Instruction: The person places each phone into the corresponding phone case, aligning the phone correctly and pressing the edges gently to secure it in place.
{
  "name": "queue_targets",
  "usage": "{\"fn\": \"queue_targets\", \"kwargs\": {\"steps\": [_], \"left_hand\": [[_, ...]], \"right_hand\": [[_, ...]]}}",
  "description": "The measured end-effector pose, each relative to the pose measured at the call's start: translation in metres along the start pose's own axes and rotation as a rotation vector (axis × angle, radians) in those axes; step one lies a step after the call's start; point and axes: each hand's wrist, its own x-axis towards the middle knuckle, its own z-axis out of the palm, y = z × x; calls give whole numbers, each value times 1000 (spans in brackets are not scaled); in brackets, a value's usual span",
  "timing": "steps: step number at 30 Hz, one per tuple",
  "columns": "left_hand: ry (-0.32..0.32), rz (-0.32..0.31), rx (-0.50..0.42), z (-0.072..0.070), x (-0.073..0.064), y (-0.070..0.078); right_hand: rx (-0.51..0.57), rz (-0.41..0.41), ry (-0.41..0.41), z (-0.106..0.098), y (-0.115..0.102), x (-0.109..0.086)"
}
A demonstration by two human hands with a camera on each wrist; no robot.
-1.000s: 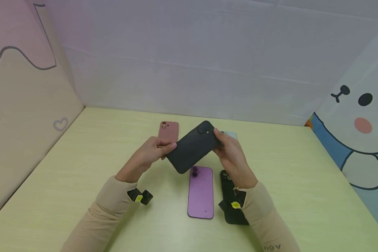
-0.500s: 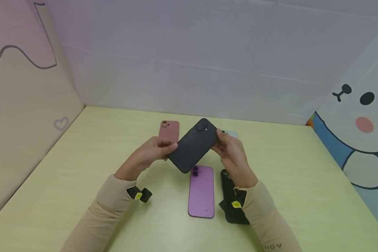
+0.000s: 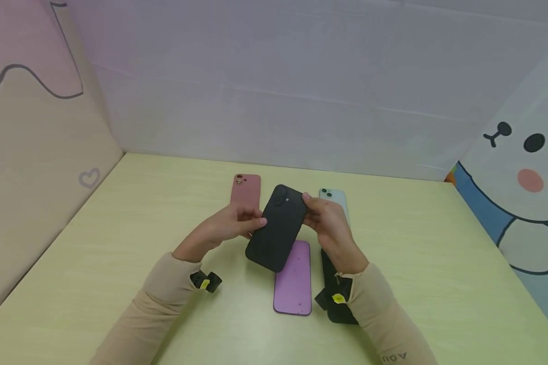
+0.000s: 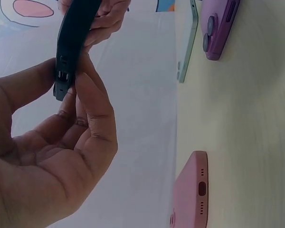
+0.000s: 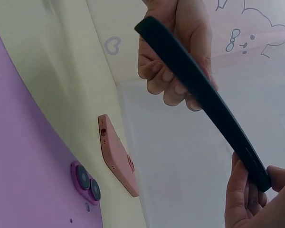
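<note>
Both hands hold one black phone [image 3: 276, 234], its back with the camera bump facing up, tilted over the table. The left hand [image 3: 224, 227] pinches its left edge between thumb and fingers. The right hand [image 3: 332, 225] grips the upper right edge near the cameras. In the left wrist view the held phone [image 4: 73, 47] shows its narrow side, with small cutouts. Beneath it in the head view lies a purple phone [image 3: 293, 289], its camera end covered from sight. The right wrist view shows both hands on the black phone [image 5: 199, 95], apart from the purple phone [image 5: 28, 142].
A pink phone [image 3: 245, 190] lies behind the left hand, and a pale mint phone [image 3: 340, 196] behind the right. Another black phone [image 3: 331, 268] lies partly under the right forearm. A pale wall [image 3: 274, 101] closes off the back of the yellowish table [image 3: 438, 263].
The held black phone has swung toward upright and shifted down and left, now overlapping the purple phone's top. Both hands moved with it, uncovering more of the mint phone.
</note>
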Motion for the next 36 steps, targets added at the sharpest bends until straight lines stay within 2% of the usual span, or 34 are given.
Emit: {"fn": "queue_targets", "kwargs": {"steps": [6,10,14,22,29,36], "left_hand": [[69,-10,23,3,1,-1],[129,-18,-6,3,-1,2],[171,-54,-40,3,-2,4],[256,-94,-107,2,-5,8],[328,-74,-175,1,-4,8],[383,-61,-290,0,-3,8]], "right_hand": [[-24,4,-35,1,1,0],[-42,18,-70,2,0,-1],[-61,30,-89,4,-1,-2],[-207,9,-193,6,0,-5],[-332,12,-291,9,3,-7],[-365,30,-373,10,3,-8]]}}
